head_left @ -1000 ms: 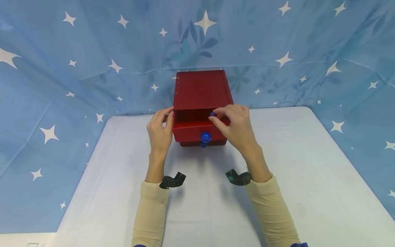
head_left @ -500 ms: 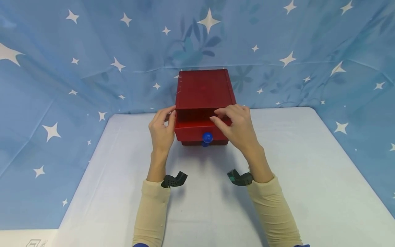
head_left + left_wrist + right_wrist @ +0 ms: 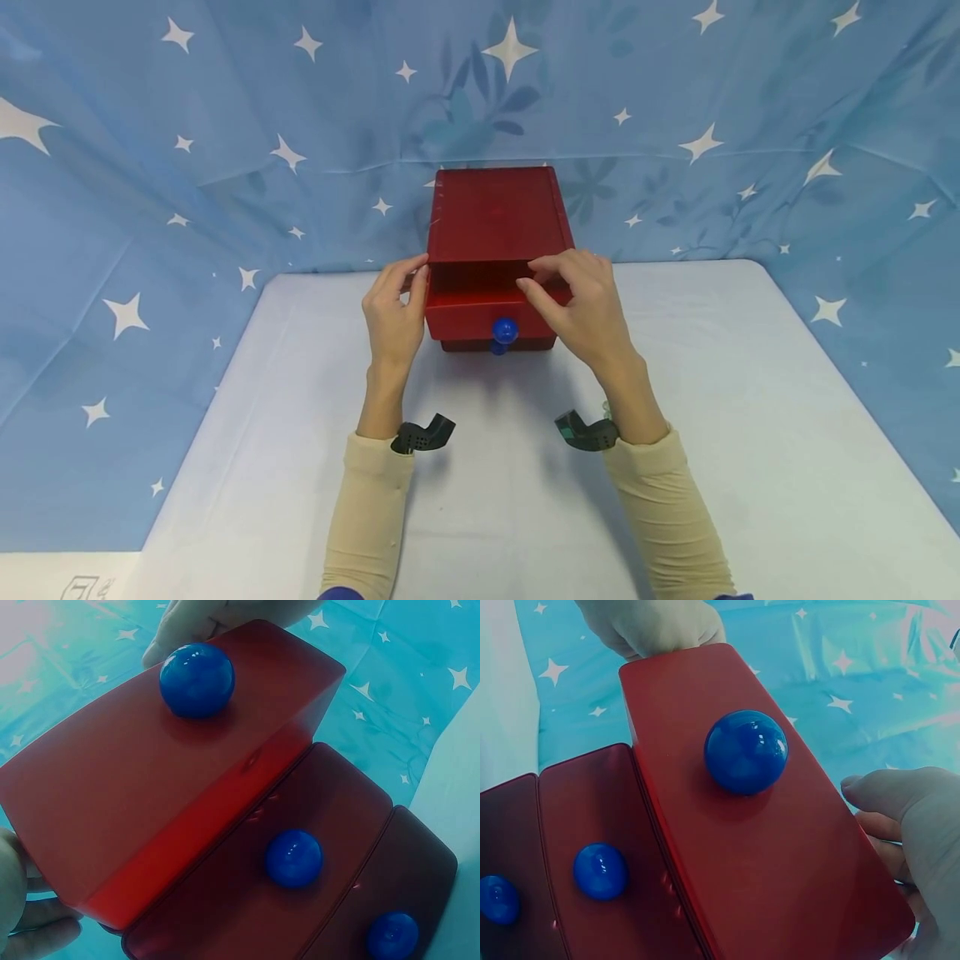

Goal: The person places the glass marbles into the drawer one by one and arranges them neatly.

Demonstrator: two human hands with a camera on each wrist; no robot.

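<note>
A small red cabinet point(image 3: 495, 212) with drawers stands at the back of the table, its top drawer point(image 3: 459, 322) pulled out. A round blue knob point(image 3: 505, 330) sits on that drawer's front. My left hand point(image 3: 393, 321) touches the left side at the corner of cabinet and drawer, thumb and fingertips against it. Over the right part of the drawer opening is my right hand point(image 3: 588, 308), thumb and forefinger apart with nothing visible between them. In the right wrist view its thumb point(image 3: 877, 789) lies close to the drawer's upper edge. The drawer's inside is dark and mostly hidden.
Two lower drawers are closed, each with a blue knob point(image 3: 294, 858). A white cloth covers the table point(image 3: 480, 500). Behind it hangs a blue curtain point(image 3: 337, 108) with white stars. A paper point(image 3: 67, 575) with printed marks lies at the lower left.
A small blue round thing that my right hand pinched one second ago is out of sight. The right thumb and forefinger have parted and drawn slightly right. The left hand stays against the cabinet.
</note>
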